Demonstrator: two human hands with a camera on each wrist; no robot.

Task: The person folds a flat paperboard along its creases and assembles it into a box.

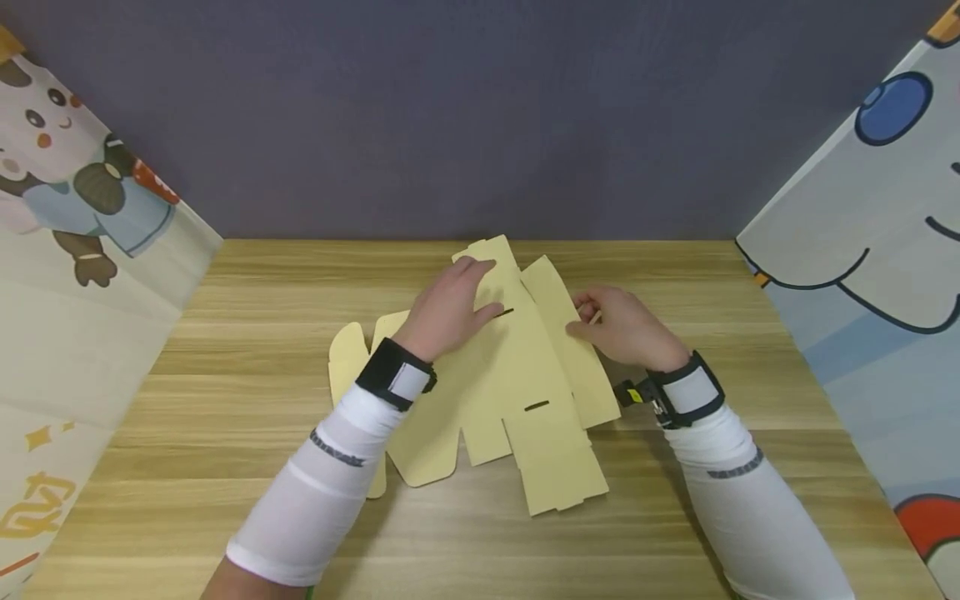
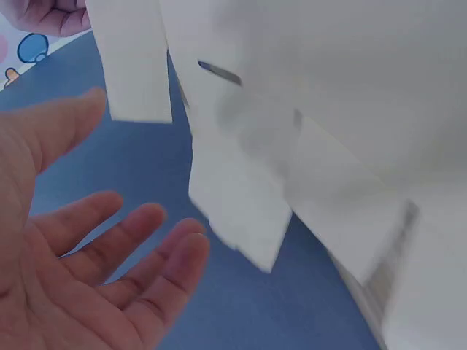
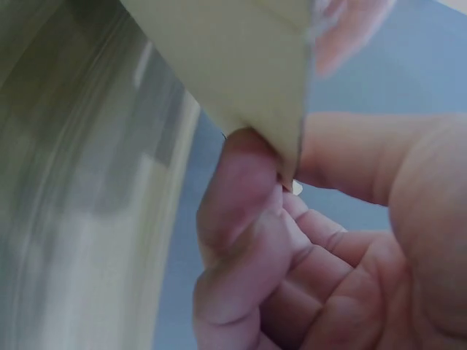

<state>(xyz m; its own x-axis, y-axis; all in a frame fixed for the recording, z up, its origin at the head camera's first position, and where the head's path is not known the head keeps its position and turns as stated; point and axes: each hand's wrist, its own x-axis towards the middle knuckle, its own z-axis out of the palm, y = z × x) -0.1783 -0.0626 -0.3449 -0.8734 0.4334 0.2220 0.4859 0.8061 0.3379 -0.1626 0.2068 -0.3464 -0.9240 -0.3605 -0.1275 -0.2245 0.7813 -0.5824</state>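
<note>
Several flat, pale yellow cardboard pieces lie overlapping on the wooden table. My right hand (image 1: 626, 325) pinches the edge of the rightmost cardboard piece (image 1: 573, 350) between thumb and index finger; the right wrist view shows that edge (image 3: 241, 65) raised between them. Over the upper part of the pile is my left hand (image 1: 448, 310), its fingers loosely spread and holding nothing. Beside it lies a long slotted cardboard piece (image 1: 536, 367) with short dark slits. In the left wrist view, the fingers (image 2: 175, 270) stand apart from the cardboard.
A rounded narrow cardboard piece (image 1: 347, 358) and a wider one (image 1: 423, 433) lie on the left, partly under the left forearm. The wooden table (image 1: 247, 358) meets a dark back wall (image 1: 480, 117). Cartoon-printed panels (image 1: 862, 250) stand at both sides.
</note>
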